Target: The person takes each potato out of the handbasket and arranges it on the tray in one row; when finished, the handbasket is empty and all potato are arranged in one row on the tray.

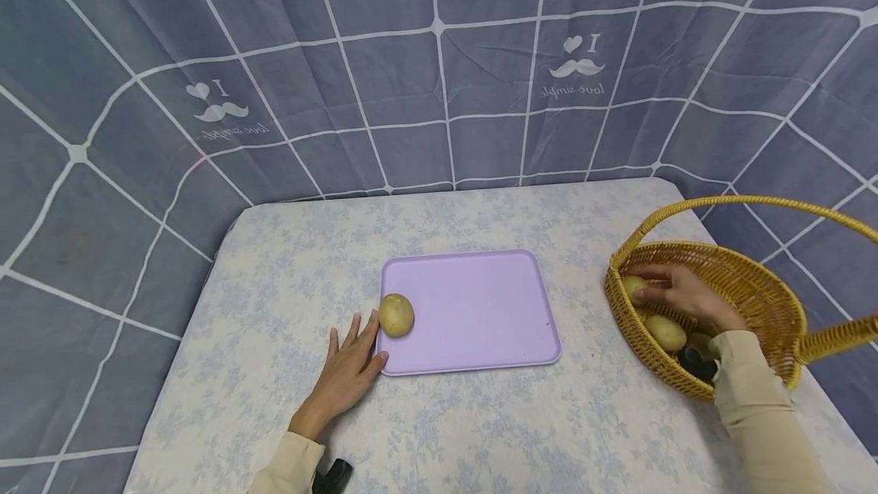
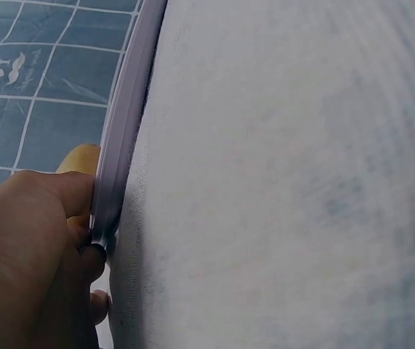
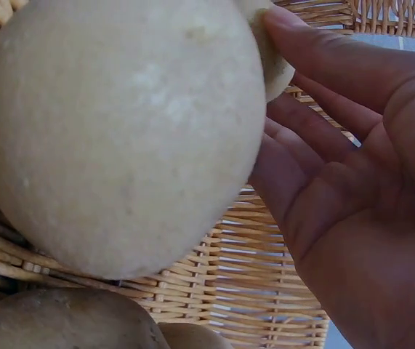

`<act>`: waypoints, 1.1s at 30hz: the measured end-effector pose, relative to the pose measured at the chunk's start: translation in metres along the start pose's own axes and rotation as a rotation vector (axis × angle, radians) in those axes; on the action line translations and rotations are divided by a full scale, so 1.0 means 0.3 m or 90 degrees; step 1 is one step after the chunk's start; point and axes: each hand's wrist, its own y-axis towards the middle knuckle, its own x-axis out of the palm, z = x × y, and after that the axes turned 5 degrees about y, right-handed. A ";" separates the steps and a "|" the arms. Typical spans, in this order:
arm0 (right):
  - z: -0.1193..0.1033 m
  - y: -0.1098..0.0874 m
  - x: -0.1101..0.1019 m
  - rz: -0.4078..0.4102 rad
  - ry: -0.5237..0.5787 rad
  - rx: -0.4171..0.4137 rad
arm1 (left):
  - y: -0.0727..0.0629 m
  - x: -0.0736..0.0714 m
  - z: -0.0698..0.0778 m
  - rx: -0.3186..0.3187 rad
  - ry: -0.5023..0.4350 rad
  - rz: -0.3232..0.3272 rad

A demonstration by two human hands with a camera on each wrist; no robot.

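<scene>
A lavender tray (image 1: 473, 319) lies on the table, with one potato (image 1: 396, 315) at its left edge. My left hand (image 1: 346, 372) rests at the tray's left rim, fingers spread and nearly straight, fingertips beside that potato. In the left wrist view the thumb lies along the rim of the tray (image 2: 123, 138). At the right, my right hand (image 1: 686, 296) reaches into a wicker basket (image 1: 754, 280) and holds a potato (image 3: 272, 65) between thumb and fingers near the basket's left wall. Another potato (image 3: 127, 138) sits closer to the wrist, large in the right wrist view.
More potatoes (image 3: 69, 320) lie low in the basket, partly hidden by the wrist. The basket's tall handle (image 1: 754, 200) arches over the right arm. A pale floral cloth (image 1: 288, 273) covers the table. Behind it hangs a blue-grey checked curtain (image 1: 398, 82).
</scene>
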 end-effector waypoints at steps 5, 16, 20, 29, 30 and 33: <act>-0.017 -0.010 -0.011 0.009 0.018 0.053 | -0.001 -0.001 0.002 0.001 0.001 0.005; -0.109 -0.087 -0.084 0.104 0.038 0.066 | -0.004 0.003 -0.002 0.015 -0.006 0.026; -0.158 -0.099 -0.090 0.140 0.064 0.083 | -0.004 -0.001 -0.005 0.011 -0.005 0.020; -0.249 -0.107 -0.067 0.163 0.117 0.048 | -0.007 -0.001 -0.008 0.012 -0.006 0.019; -0.257 -0.107 -0.062 0.164 0.119 0.041 | -0.007 0.000 -0.008 0.012 -0.005 0.019; -0.280 -0.104 -0.045 0.182 0.127 0.029 | -0.008 0.001 -0.009 0.014 -0.006 0.020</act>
